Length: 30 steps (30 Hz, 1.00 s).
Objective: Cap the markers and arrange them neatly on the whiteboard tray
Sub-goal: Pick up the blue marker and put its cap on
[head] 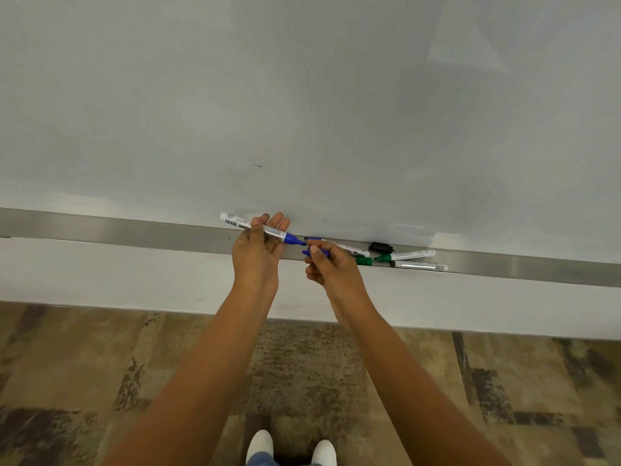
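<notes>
My left hand (257,255) holds an uncapped blue marker (235,222), a white barrel with a blue tip pointing right. Close to that tip, my right hand (331,269) pinches a blue cap (316,253); tip and cap are slightly apart. On the metal whiteboard tray (134,232), to the right of my hands, lie a loose black cap (380,246), a green cap (364,261), an uncapped green marker (408,255) and another white marker (420,266). A further marker (349,247) lies partly behind my right hand.
The whiteboard (302,95) fills the upper view. Below the tray run a white wall strip and a patterned brown floor (100,364). My white shoes (258,445) show at the bottom edge.
</notes>
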### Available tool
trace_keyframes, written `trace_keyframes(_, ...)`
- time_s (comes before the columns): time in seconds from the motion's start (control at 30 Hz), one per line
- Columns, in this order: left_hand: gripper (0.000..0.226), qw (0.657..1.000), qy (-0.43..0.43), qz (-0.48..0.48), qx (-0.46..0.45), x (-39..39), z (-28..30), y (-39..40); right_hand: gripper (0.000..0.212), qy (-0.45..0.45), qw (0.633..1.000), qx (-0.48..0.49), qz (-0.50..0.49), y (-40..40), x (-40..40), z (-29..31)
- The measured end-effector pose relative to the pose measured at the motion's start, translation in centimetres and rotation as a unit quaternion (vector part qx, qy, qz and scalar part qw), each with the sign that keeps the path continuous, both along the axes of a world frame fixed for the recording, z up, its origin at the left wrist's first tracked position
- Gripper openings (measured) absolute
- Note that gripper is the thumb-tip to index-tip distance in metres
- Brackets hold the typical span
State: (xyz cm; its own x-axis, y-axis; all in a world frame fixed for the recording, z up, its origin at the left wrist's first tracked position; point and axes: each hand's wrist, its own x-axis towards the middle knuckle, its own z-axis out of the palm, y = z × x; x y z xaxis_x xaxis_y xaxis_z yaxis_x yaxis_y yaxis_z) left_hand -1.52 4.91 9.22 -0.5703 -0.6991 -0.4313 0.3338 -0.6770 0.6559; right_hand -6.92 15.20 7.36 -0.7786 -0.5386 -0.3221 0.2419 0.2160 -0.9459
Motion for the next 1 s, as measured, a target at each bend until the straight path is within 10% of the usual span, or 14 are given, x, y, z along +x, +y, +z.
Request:
trace_keyframes(0.37, 0.024, 0.997, -0.014, -0.043, -0.058, 0.3, -1.3, 2.2, 0.016, 0.053, 0.997, 0.041, 0.044, -0.1, 1.2, -0.4)
trace_keyframes(0.7, 0.028, 0.991, -0.050, -0.068, -0.101, 0.8, -2.6, 2.4, 0.014, -0.156, 0.987, -0.001, 0.043, -0.5, 1.9, -0.7)
trace_keyframes(1.0, 0.028, 0.964, -0.103, -0.126, -0.210, 0.9, -3.3, 1.6, 0.015, -0.420, 0.894, -0.157, 0.009, -0.2, 2.2, -1.6)
